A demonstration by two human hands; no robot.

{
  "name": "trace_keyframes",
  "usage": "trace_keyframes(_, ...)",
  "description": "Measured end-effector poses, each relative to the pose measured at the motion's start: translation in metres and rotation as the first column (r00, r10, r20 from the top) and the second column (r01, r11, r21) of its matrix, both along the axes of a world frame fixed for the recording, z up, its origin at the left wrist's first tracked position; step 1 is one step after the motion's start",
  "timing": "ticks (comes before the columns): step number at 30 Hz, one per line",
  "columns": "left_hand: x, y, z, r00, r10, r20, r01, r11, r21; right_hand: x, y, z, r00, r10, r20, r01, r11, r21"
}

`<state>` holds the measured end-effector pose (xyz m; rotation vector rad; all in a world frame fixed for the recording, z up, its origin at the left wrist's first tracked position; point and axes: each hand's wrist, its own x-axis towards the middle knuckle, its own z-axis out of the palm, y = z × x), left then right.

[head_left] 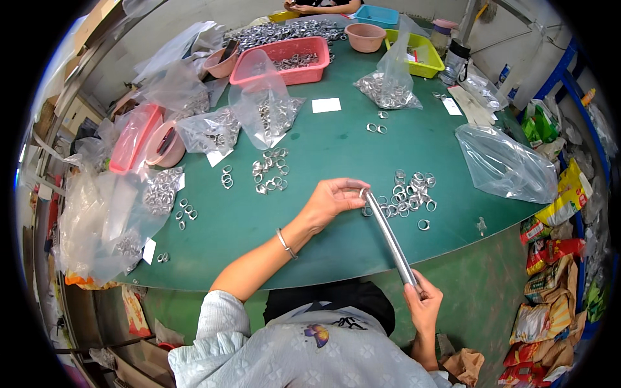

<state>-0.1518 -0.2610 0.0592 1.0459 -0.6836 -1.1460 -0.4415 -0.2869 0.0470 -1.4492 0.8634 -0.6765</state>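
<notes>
My right hand (423,299) is closed round the thick lower end of a silver tapered ring mandrel (391,240), which slants up and to the left over the table's front edge. At its thin upper end, my left hand (334,202) pinches a small silver ring (363,193) between thumb and fingers; the ring appears to be around the tip. Just right of the tip lies a loose pile of silver rings (407,197) on the green table (323,152). A single ring (424,224) lies nearer the edge. Another cluster of rings (270,169) sits left of my left hand.
Clear bags of rings (388,90) stand at the back and left. A pink basin (284,61), a yellow-green basket (417,55) and a large ring heap (291,31) line the far side. An empty plastic bag (504,165) lies right. Another person (323,6) sits opposite.
</notes>
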Motion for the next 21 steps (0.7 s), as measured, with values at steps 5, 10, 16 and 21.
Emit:
trace_keyframes(5, -0.001, 0.027, 0.015, 0.987, -0.105, 0.126, 0.108, 0.994, -0.020, -0.007, -0.012, 0.028, 0.974, 0.164, -0.154, -0.196, 0.956, -0.218)
trace_keyframes(10, -0.036, 0.040, 0.034, 0.988, -0.099, 0.122, 0.098, 0.995, 0.012, 0.001, -0.007, 0.049, 0.962, 0.156, -0.223, -0.228, 0.910, -0.347)
trace_keyframes(16, -0.052, 0.055, 0.050, 0.999, 0.021, -0.029, -0.024, 0.997, -0.080, 0.003, -0.004, 0.054, 0.969, 0.201, -0.146, -0.246, 0.854, -0.458)
trace_keyframes(21, -0.054, 0.065, 0.039, 0.983, -0.107, -0.152, 0.106, 0.994, -0.012, 0.004, -0.004, 0.054, 0.964, 0.236, -0.126, -0.267, 0.827, -0.494)
